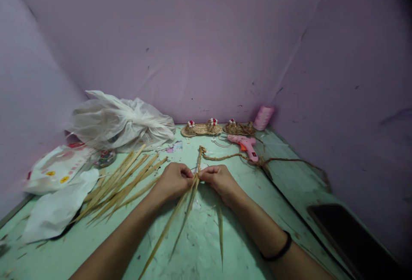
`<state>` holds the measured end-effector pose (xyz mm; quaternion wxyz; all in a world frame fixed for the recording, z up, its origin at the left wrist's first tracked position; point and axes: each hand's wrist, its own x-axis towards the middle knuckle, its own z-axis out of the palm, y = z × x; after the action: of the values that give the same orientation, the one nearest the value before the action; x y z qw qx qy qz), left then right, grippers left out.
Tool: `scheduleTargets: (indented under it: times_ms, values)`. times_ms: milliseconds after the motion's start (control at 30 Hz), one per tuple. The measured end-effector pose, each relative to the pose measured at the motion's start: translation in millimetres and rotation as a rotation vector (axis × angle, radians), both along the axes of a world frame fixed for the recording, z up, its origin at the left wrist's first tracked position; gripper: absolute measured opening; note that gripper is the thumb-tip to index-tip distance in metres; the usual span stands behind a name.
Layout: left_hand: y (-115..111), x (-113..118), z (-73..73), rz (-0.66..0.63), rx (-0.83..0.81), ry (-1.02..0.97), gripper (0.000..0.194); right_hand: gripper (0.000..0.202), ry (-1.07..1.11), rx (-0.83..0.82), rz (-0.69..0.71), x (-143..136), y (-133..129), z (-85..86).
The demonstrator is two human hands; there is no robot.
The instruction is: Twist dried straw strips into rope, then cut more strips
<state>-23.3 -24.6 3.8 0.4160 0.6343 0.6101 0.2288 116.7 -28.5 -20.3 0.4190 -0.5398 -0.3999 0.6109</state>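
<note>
At the middle of the green table (193,237), a short braid (200,159) of tan plant strips stands out beyond my fingertips. My left hand (175,179) is closed, pinching the strips at the braid's lower end. From the other side my right hand (222,180), with a black band on its wrist, pinches the same spot with thumb and forefinger. Loose strip ends (180,215) spread toward me below both hands, and one strip (220,232) hangs under the right hand. A long thin braided cord (225,157) runs right from near the braid's top.
Left lie a pile of strips (122,185), a tied plastic bag (128,121), a white packet (61,168) and white paper (59,211). Behind are woven soles (201,130), a pink glue gun (246,143) and a pink spool (264,117). A dark phone-like object (350,237) sits right.
</note>
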Motion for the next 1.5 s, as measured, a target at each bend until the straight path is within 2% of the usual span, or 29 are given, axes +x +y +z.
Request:
scheduleTargets:
  times_ms: [167,267,567,700,800,900,1067,1167,1333,1500]
  values:
    - [5.5,-7.2,-0.1,0.144,-0.244,-0.234,0.006,0.012,-0.038,0.008,0.000,0.1,0.5,-2.8]
    - [5.1,-8.5,0.4,0.151,-0.297,-0.280,0.005,0.011,-0.049,0.014,-0.002,-0.6,0.8,-3.4]
    - [5.9,-0.7,-9.4,0.059,-0.099,-0.112,0.011,0.011,-0.014,0.025,0.004,-0.6,1.3,-5.7]
    - [8.5,-0.2,-12.1,0.177,-0.105,-0.229,0.011,0.010,-0.024,0.007,0.006,-0.4,1.2,-4.8]
    - [8.9,-0.2,-11.8,0.154,-0.145,-0.290,0.014,0.009,-0.033,0.000,0.010,-1.0,1.0,-2.7]
    - [7.2,0.7,-11.2,0.107,-0.082,-0.198,0.015,0.008,-0.042,0.006,0.017,-0.8,0.5,-0.6]
    - [3.6,3.9,-16.8,0.076,0.110,0.041,0.019,0.010,-0.047,0.002,0.032,1.5,0.1,1.6]
    - [2.9,6.3,-20.8,0.065,0.178,0.066,0.017,0.011,-0.072,0.006,0.050,2.4,0.3,0.7]
    - [2.3,7.1,-19.9,0.048,0.177,0.056,0.016,0.010,-0.081,0.041,0.038,1.1,0.6,-3.4]
    - [-2.9,7.1,-17.5,-0.038,0.271,0.210,0.021,0.010,-0.098,0.047,0.027,-1.9,-0.9,-0.8]
